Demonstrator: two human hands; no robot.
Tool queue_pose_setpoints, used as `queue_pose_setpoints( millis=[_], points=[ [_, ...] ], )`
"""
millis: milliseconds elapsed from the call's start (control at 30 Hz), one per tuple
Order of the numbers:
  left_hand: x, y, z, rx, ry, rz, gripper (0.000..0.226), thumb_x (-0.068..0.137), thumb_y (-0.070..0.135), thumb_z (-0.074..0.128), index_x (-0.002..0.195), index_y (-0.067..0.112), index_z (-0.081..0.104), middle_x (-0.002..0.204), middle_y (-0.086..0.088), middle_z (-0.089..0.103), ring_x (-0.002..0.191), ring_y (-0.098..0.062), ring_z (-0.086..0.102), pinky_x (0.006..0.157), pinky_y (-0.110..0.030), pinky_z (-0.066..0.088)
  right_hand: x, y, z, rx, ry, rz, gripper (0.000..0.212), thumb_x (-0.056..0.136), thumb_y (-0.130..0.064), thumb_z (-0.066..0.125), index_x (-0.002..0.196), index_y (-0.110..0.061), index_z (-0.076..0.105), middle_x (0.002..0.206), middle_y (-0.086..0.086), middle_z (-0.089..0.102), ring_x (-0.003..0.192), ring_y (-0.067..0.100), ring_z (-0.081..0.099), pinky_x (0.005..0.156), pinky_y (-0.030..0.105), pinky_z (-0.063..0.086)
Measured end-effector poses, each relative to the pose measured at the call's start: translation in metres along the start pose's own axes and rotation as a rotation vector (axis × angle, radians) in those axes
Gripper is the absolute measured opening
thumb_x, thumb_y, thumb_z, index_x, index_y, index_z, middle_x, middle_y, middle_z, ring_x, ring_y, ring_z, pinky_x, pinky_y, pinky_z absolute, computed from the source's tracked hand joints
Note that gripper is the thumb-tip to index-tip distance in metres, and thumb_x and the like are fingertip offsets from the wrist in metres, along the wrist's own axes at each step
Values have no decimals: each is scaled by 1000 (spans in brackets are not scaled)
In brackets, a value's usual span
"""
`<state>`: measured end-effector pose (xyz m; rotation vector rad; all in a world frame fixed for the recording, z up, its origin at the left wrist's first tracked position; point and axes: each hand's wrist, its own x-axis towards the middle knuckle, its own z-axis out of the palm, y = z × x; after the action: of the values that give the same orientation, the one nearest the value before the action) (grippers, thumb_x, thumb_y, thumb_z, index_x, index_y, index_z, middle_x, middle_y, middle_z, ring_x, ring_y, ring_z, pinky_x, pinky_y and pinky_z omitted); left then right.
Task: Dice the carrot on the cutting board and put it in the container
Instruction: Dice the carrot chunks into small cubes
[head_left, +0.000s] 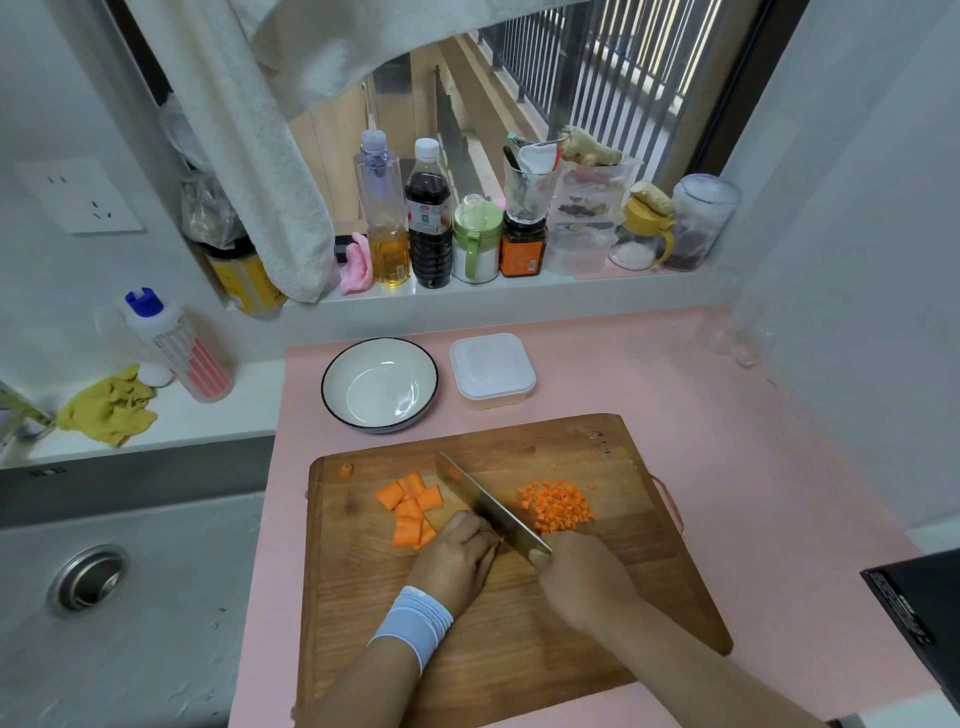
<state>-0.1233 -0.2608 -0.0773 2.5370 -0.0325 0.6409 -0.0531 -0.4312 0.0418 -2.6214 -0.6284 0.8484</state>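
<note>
A wooden cutting board (597, 597) lies on the pink counter. Several thick carrot slabs (410, 506) sit on its left part; a pile of small carrot dice (558, 506) sits right of the blade. My right hand (582, 582) grips the handle of a cleaver (483, 501), whose blade runs diagonally between slabs and dice. My left hand (457, 558), fingers curled, holds carrot against the blade's left side; that piece is mostly hidden under the fingers. A white bowl (332, 387) with a dark rim and a lidded square plastic container (491, 371) stand behind the board.
A steel sink (119, 597) lies to the left. A yellow cloth (106, 410) and dish soap bottle (179, 348) sit behind it. The windowsill holds several bottles and jars (428, 218). A black object (919, 618) juts in at the right edge.
</note>
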Motion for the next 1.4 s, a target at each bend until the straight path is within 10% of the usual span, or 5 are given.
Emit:
queue_pose_setpoints(
  millis=[567, 900, 1133, 1300, 1400],
  points=[
    [73, -37, -83, -548, 340, -979, 25, 91, 6, 55, 81, 25, 66, 84, 6, 69, 83, -18, 62, 84, -31, 49, 8, 29, -34, -187, 198, -268, 21, 103, -36, 48, 109, -36, 68, 78, -12, 63, 69, 6, 58, 57, 19, 43],
    [90, -10, -71, -382, -721, -668, 21, 81, 30, 77, 102, 28, 77, 92, 21, 72, 86, 9, 61, 85, -9, 44, 16, 48, -34, -610, 433, -653, 45, 50, -8, 79, 88, -33, 76, 50, -9, 47, 43, 10, 45, 39, 27, 28],
    [88, -11, -61, -321, -614, -642, 15, 83, 16, 74, 78, 30, 75, 76, 18, 70, 68, 10, 59, 76, -12, 48, 9, 48, -34, -449, 475, -677, 37, 58, -8, 62, 82, -34, 74, 52, -12, 51, 44, 6, 43, 43, 22, 19],
    [87, -33, -79, -376, -132, -856, 15, 89, 11, 67, 80, 22, 72, 87, 11, 71, 83, -5, 62, 72, -8, 43, -1, 53, -35, -174, 255, -316, 29, 97, -30, 57, 119, -45, 70, 93, -16, 74, 82, 7, 67, 66, 26, 52],
    [84, -36, -83, -328, -52, -880, 14, 89, 16, 67, 79, 26, 70, 87, 11, 70, 82, -7, 61, 72, -14, 41, -3, 48, -37, 47, 136, -123, 19, 102, -39, 52, 96, -42, 69, 70, -14, 64, 64, 4, 60, 55, 23, 42]
  ],
)
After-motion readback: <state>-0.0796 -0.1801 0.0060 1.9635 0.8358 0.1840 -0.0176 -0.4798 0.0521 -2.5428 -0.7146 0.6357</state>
